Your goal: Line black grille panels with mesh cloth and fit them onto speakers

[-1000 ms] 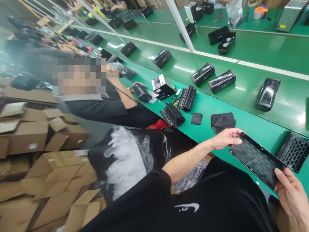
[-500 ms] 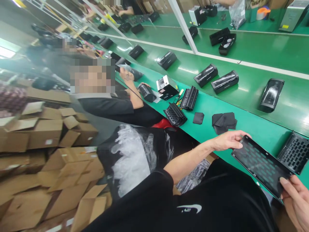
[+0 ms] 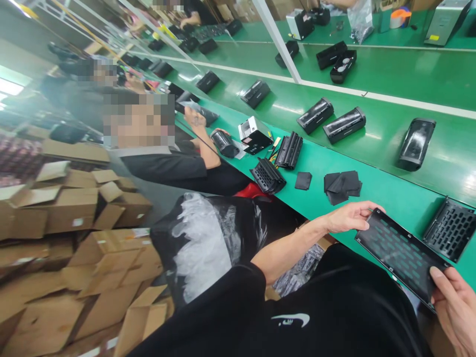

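Note:
Between my two hands is a black slotted grille panel, tilted, with a thin dark mesh sheet lying over its slots. My left hand pinches its upper left corner, thumb on the face. My right hand grips the lower right end, thumb pressed on the inner face and fingers partly hidden behind. Just beyond the panel, another black slotted grille rests on the green bench. Black mesh sheets lie in a loose pile past my left hand, with a smaller neat stack beside them.
Black speaker housings stand along the green conveyor. Left on the bench are stacked grilles and a white-and-black box. A co-worker sits to the left, holding a black housing. Open cardboard boxes cover the floor.
Both hands keep the same hold on the grille panel, which stays almost in place. The whole view has shifted slightly.

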`<state>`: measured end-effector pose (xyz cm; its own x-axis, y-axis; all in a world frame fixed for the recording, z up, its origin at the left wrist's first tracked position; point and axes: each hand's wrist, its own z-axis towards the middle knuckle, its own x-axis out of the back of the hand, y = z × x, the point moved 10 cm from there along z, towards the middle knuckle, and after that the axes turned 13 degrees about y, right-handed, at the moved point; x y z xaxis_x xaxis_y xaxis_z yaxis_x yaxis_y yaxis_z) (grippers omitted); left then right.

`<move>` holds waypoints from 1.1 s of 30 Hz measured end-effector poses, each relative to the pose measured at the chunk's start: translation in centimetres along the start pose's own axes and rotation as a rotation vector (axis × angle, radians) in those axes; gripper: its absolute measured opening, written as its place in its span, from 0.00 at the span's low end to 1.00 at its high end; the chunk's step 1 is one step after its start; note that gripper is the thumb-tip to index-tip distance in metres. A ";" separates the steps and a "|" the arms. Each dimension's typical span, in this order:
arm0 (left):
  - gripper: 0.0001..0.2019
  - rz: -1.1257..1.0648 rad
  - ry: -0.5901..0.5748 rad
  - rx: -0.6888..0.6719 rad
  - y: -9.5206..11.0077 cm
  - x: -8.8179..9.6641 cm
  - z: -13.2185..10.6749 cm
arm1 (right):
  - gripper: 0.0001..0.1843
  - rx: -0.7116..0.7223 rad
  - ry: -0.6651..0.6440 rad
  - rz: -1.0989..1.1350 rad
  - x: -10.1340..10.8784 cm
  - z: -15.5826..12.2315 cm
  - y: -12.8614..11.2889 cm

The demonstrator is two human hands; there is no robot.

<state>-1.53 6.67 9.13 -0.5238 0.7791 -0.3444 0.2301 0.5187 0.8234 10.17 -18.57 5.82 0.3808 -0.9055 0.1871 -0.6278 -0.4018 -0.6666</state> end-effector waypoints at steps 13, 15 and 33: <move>0.29 -0.087 -0.039 0.022 -0.4 -0.7 -0.4 | 0.32 -0.006 0.032 0.033 0.7 0.2 0.2; 0.29 -0.078 -0.038 0.017 -0.3 -0.7 -0.5 | 0.30 -0.002 0.027 0.041 0.7 0.3 0.4; 0.28 -0.074 -0.039 -0.070 -0.5 -0.4 -0.6 | 0.29 -0.043 0.039 0.043 0.2 0.5 0.0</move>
<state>-1.88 5.88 9.12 -0.5045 0.7536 -0.4213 0.1333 0.5501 0.8244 10.55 -18.73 5.50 0.3268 -0.9264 0.1871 -0.6722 -0.3670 -0.6430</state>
